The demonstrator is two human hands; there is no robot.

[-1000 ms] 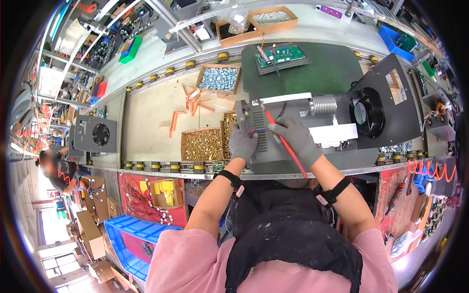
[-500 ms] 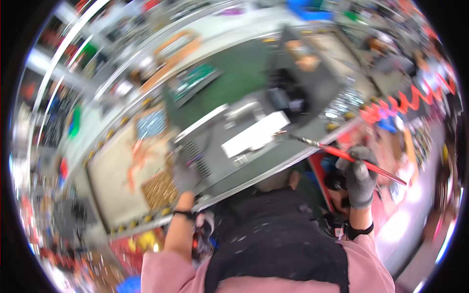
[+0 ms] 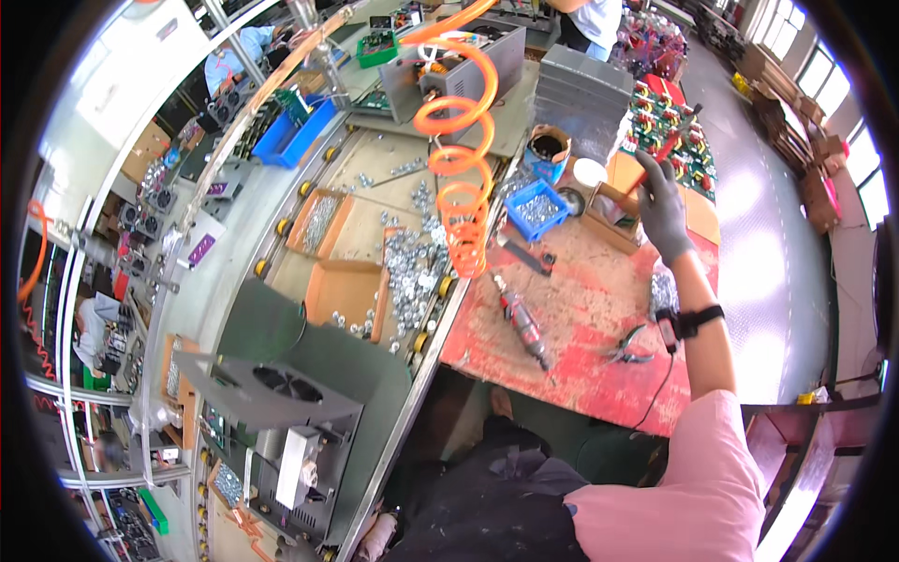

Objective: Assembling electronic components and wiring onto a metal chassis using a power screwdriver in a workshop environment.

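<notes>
At the right, my right hand [image 3: 663, 211] in a grey glove is raised over the red bench, closed around a long thin red tool [image 3: 669, 146] with a dark end. Just below it stands a small open cardboard box [image 3: 611, 225]. Beside that sits a blue bin [image 3: 537, 212] of small metal parts. My left hand [image 3: 302, 547] shows only in part at the lower edge, by the grey metal case [image 3: 332, 412]; its fingers cannot be made out. The case has a fan [image 3: 287, 383] in its raised panel and a white block [image 3: 297, 465] inside.
On the worn red bench [image 3: 581, 309] lie a red-and-grey power tool [image 3: 523, 323] and pliers [image 3: 626, 348]. An orange coiled hose [image 3: 459, 169] hangs over the line. Loose metal fasteners [image 3: 412, 281] lie around a cardboard tray [image 3: 343, 292]. Circuit boards [image 3: 670, 131] cover the far right end.
My view has swung right, from the case to the red bench. My right hand, still holding the red tool, has moved from beside the case to above the bench. The left hand has slipped mostly from view.
</notes>
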